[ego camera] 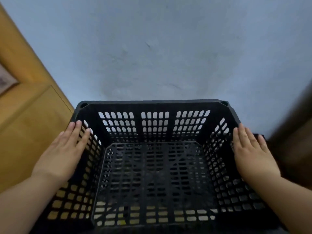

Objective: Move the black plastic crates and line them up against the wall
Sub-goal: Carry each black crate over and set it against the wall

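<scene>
held black crate (152,174) by its 2 side rims, left hand (64,149) and right hand (251,152) flat, fingers extended, far rim against grey wall (160,48).

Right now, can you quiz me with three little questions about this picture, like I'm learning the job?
1. True or false: the black plastic lattice crate has something inside.
2. Which hand rests on the crate's left rim: A) left hand B) right hand?
3. Fill in: the crate's far side faces the grey-blue ____.

Key: 1 false, it looks empty. 2 A. 3 wall.
</scene>
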A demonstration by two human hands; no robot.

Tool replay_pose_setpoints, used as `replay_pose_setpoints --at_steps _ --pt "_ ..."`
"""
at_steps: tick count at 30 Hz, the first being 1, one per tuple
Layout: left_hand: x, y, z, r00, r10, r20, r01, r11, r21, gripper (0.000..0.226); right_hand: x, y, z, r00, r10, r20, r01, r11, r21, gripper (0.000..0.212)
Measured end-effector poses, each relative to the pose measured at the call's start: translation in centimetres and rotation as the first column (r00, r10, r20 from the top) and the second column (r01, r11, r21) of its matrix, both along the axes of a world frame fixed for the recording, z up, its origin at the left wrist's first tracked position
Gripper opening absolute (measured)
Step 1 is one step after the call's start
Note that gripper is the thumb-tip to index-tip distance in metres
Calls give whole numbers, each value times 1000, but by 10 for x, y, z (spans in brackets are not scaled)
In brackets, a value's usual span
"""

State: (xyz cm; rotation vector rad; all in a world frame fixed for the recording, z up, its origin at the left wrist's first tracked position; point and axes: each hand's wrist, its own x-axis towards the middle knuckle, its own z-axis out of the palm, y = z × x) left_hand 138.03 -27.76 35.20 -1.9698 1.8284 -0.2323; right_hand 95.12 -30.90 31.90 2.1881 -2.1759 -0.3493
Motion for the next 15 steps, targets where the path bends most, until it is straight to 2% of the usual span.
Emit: replay_pose_setpoints --at_steps 5,12,15 --pt "61 -57 -18 999 -41 -31 39 998 -45 114 46 -55 -11 1000 11 14 -11 1000 6 73" --pt "114 -134 -52 992 -64 -111 64 998 2 108 105 -116 -31 999 -36 42 34 999 39 69" --pt "141 -154 -73 979 -144 -141 133 987 -85 114 124 -131 -40 997 -56 61 54 998 42 71"
